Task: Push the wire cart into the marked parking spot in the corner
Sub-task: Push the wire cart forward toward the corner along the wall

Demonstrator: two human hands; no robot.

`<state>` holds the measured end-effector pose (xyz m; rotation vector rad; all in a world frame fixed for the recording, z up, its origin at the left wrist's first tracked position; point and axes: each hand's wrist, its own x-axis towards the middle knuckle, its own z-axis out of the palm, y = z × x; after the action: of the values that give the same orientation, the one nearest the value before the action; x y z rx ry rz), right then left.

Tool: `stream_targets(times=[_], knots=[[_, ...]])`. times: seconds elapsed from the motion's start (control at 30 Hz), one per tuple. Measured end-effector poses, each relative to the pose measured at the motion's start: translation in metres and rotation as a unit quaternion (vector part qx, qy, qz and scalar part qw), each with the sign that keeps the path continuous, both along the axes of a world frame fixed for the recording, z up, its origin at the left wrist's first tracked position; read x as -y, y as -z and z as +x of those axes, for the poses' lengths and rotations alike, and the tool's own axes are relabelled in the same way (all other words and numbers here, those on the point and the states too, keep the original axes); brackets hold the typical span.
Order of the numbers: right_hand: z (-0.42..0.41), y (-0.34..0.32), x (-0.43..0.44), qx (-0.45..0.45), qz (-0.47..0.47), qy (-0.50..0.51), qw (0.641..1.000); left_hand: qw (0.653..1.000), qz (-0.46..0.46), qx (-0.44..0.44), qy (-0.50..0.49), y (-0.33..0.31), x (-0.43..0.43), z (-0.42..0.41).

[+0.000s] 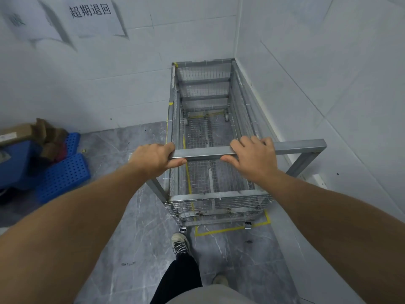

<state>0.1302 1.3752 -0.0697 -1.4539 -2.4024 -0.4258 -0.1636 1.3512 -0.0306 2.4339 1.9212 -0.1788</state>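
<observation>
A grey metal wire cart [206, 88] stands in the corner of the white tiled room, its far end against the back wall and its right side along the right wall. Its basket is empty. My left hand [153, 157] grips the left part of the cart's handle bar [203, 153]. On the same bar, my right hand [252, 155] holds a spot further right. Yellow tape [221, 230] marks a rectangle on the grey floor; its near line shows just in front of the cart's near wheels, and a side line shows through the mesh.
Blue perforated plastic crates [63, 174] and torn cardboard [26, 131] lie by the back wall at the left. A paper sign [91, 10] with characters hangs on that wall. My shoes [180, 242] stand on the marbled floor just behind the cart.
</observation>
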Motion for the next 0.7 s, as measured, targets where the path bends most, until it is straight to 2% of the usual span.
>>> stream_targets(times=[0.27,0.53,0.7], knots=[[0.001,0.002,-0.002,0.001,0.008,0.007,1.0,1.0,0.013,-0.009,-0.003,0.0,0.0,0.0],[0.0,0.005,0.003,-0.021,0.008,0.023,0.999,0.998,0.048,-0.025,0.042,0.007,-0.004,-0.005],[-0.003,0.002,0.006,-0.025,-0.013,0.041,0.999,0.998,0.028,-0.011,0.06,0.007,-0.007,-0.01]])
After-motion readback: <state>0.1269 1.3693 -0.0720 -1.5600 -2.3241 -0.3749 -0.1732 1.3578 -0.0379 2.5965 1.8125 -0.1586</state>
